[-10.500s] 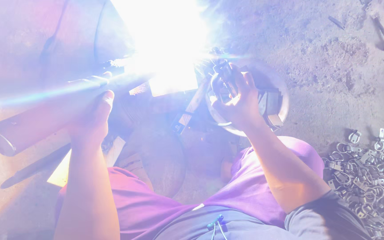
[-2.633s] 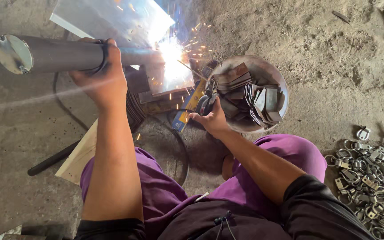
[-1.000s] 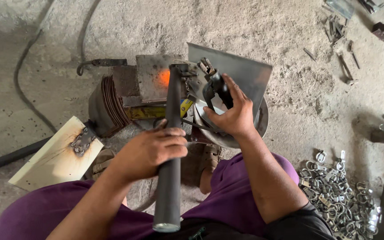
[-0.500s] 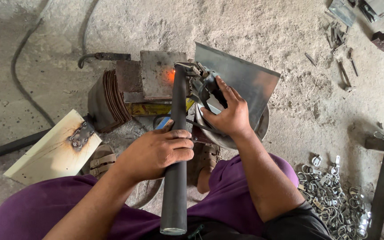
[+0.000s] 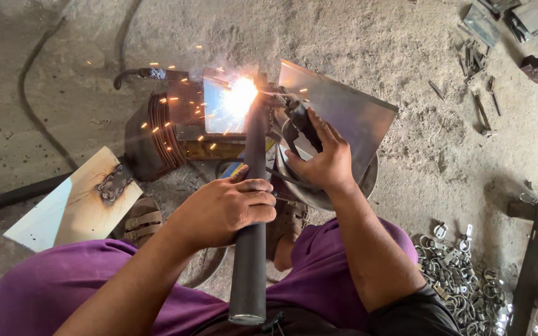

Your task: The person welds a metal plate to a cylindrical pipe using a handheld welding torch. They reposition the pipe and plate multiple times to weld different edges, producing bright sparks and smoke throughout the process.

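My left hand (image 5: 222, 208) grips a dark steel pipe (image 5: 249, 261) that runs from my lap up to a small metal block. My right hand (image 5: 320, 158) holds a black welding electrode holder (image 5: 297, 121), with its tip at the pipe's far end. A bright welding arc (image 5: 239, 98) flares there and sparks scatter to the left. A grey sheet-metal plate (image 5: 344, 112) stands tilted just behind my right hand. I squat in purple trousers, with sandals under my arms.
A coil of brown cable (image 5: 160, 130) lies left of the arc. A scorched board (image 5: 76, 202) rests at left, with a dark bar beside it. A heap of small metal rings (image 5: 462, 280) sits at lower right, by a steel frame (image 5: 533, 261). Scrap pieces (image 5: 487, 25) lie top right.
The arc has been struck at the pipe's far end: before there was only a red glow, now bright light and flying sparks. Both hands keep their grips.
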